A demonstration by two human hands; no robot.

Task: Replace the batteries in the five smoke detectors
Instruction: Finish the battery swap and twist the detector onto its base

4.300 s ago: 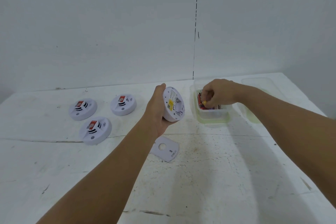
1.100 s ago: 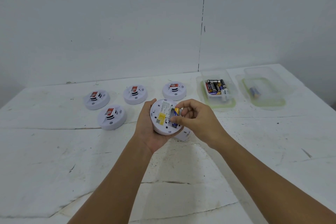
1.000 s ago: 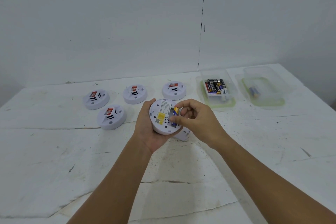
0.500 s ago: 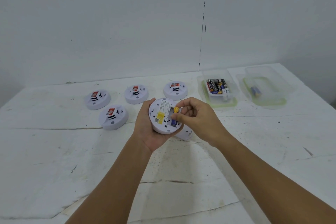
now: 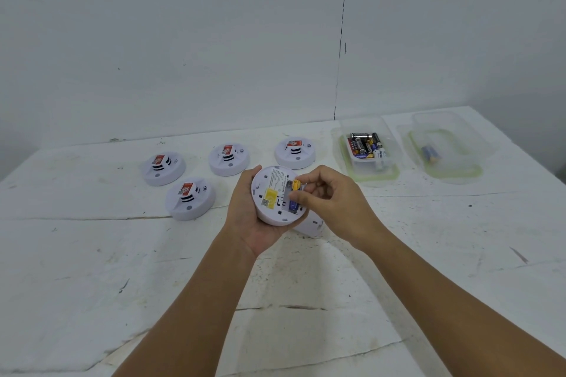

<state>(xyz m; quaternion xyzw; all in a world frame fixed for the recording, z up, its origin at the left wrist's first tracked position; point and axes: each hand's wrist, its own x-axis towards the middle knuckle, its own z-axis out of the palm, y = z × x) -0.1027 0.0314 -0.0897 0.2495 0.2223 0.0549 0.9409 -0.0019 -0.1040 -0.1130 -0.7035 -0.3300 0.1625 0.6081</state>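
My left hand (image 5: 245, 217) cups a white round smoke detector (image 5: 271, 202) with its back side up, a yellow label and an open battery bay showing. My right hand (image 5: 330, 202) pinches a blue and yellow battery (image 5: 294, 193) that lies in that bay. The detector's white back cover (image 5: 311, 225) lies on the table, mostly hidden under my hands. Several other white detectors rest face up on the table: one at far left (image 5: 162, 168), one in front of it (image 5: 190, 199), one in the middle (image 5: 229, 160) and one on the right (image 5: 295, 152).
A clear tub (image 5: 367, 153) with several batteries stands at the back right. Beside it a second clear tub (image 5: 444, 150) holds a blue battery (image 5: 428, 154). The white cracked table (image 5: 92, 269) meets a plain wall behind.
4.3 s ago my right hand was in the battery tub; since then it has come to the detector with a battery. In the last second the battery has stayed in the bay under my fingers.
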